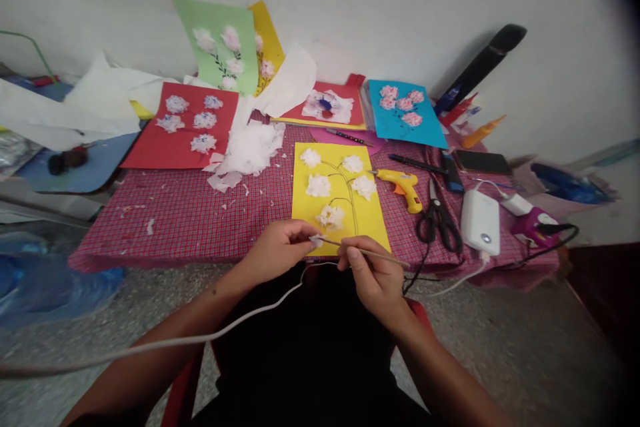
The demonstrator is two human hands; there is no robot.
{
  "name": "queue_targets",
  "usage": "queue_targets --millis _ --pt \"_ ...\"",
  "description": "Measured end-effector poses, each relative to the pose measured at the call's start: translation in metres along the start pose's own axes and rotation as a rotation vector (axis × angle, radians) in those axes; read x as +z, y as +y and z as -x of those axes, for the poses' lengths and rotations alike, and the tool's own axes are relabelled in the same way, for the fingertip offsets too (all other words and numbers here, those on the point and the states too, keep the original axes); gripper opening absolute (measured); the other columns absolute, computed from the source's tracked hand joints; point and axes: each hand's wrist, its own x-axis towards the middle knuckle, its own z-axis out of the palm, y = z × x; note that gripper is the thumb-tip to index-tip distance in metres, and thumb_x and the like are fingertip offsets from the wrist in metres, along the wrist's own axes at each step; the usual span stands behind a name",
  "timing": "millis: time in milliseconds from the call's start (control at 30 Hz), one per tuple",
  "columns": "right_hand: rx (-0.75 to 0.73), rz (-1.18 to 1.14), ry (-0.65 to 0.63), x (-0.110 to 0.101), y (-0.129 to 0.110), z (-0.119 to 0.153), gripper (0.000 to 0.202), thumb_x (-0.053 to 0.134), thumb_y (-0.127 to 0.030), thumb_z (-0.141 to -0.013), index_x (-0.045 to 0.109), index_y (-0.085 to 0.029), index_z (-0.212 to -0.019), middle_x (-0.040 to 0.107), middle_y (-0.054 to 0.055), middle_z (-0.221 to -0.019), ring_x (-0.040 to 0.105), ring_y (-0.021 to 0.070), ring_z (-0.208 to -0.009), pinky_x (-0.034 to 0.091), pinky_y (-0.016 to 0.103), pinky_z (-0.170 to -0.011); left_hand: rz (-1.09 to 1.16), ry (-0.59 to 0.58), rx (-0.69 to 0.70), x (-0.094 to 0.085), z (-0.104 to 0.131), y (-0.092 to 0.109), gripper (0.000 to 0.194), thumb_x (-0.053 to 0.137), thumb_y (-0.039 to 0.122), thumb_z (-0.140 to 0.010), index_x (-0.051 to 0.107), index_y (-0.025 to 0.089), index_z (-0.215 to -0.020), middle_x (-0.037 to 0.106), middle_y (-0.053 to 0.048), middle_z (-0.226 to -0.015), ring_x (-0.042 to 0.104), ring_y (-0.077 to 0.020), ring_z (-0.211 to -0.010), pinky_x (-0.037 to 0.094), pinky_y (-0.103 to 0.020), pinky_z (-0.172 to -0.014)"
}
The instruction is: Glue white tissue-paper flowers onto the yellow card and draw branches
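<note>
My left hand [280, 247] pinches a small crumpled piece of white paper [316, 239] over the lower edge of the yellow sheet [375, 213]. In my right hand [373, 273] is a thin wooden stick [387, 255], perhaps a paintbrush; its narrow dark tip touches or nearly touches the paper piece. Drawn stems and several white crumpled-paper flowers [319, 185] cover the yellow sheet. The lowest paper flower [331, 216] lies just above my fingers.
A yellow glue gun [403, 187], black scissors [435, 223] and a white power bank [480, 220] lie to the right. Torn white paper [253, 147] is heaped left of the sheet. Finished cards, including a red card [187, 137] and a blue card [407, 120], line the back. A white cable [200, 340] crosses in front.
</note>
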Motion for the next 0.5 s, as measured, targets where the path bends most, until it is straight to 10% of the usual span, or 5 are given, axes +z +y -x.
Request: queue_targets --millis 500 --pt "0.114 0.562 -0.377 -0.011 -0.040 -0.142 0.016 0.055 -0.020 -0.093 0.063 -0.018 -0.079 0.068 0.003 -0.071 0.059 0.0148 -0.062 0.037 0.027 -0.057 -0.514 0.001 0.397 -0.015 -0.077 0.014 0.011 0.069 0.023 -0.088 0.075 0.016 -0.083 0.071 -0.005 -0.084 0.063 -0.0162 -0.076 0.045 -0.029 -0.072"
